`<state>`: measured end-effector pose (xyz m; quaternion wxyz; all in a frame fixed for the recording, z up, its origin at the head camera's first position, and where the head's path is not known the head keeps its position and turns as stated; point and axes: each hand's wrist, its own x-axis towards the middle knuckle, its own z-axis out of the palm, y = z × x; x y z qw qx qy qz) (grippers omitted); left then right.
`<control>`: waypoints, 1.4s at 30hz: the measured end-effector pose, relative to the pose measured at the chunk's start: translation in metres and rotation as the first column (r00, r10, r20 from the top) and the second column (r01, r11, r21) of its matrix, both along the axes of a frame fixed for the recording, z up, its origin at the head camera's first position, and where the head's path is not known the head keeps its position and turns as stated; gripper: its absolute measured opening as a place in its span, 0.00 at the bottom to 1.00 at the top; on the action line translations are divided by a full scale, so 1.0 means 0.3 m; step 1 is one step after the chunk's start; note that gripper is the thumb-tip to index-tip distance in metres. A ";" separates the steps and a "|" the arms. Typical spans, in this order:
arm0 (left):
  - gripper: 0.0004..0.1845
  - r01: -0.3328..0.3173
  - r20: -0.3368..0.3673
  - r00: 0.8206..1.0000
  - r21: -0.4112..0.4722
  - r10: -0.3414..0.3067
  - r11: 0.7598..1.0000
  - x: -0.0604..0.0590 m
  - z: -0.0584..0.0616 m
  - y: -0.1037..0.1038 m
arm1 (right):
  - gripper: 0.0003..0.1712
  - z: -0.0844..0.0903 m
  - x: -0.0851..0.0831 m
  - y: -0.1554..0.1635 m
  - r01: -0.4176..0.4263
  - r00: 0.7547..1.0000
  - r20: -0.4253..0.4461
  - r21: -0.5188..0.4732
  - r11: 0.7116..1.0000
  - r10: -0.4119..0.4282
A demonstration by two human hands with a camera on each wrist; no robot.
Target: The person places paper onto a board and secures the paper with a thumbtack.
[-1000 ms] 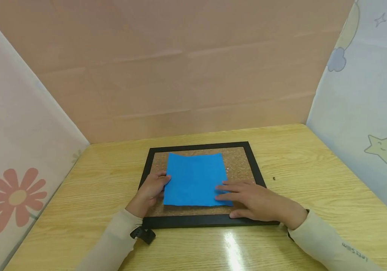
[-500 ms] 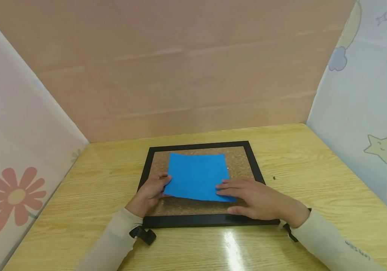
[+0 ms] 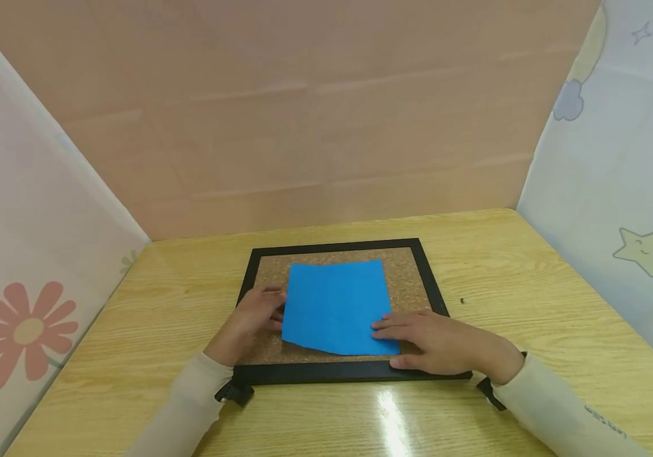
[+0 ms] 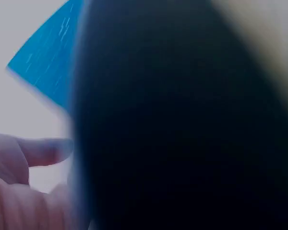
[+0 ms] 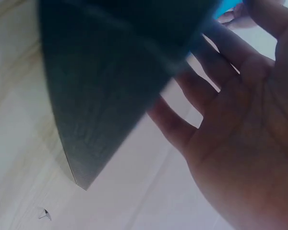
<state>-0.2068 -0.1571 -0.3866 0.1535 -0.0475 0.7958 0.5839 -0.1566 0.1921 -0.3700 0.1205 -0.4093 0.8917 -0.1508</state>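
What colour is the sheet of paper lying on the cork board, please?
The paper is bright blue, clearest in the head view.

Paper sheet [image 3: 337, 306] lies on the cork board [image 3: 406, 285], between both hands: left hand [image 3: 252, 317] at its left edge, right hand [image 3: 435, 339] on its near right corner. Board sits on the table [image 3: 532, 285].

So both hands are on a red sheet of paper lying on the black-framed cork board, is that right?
Not quite: the sheet of paper is blue, not red, as the head view shows. The rest holds: the left hand and right hand touch it where it lies on the black-framed cork board.
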 end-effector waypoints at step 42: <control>0.31 0.413 -0.054 0.692 -0.787 -0.720 0.457 0.135 0.049 0.047 | 0.23 0.087 -0.084 0.181 0.249 0.956 -0.153 -0.037 0.968 -0.252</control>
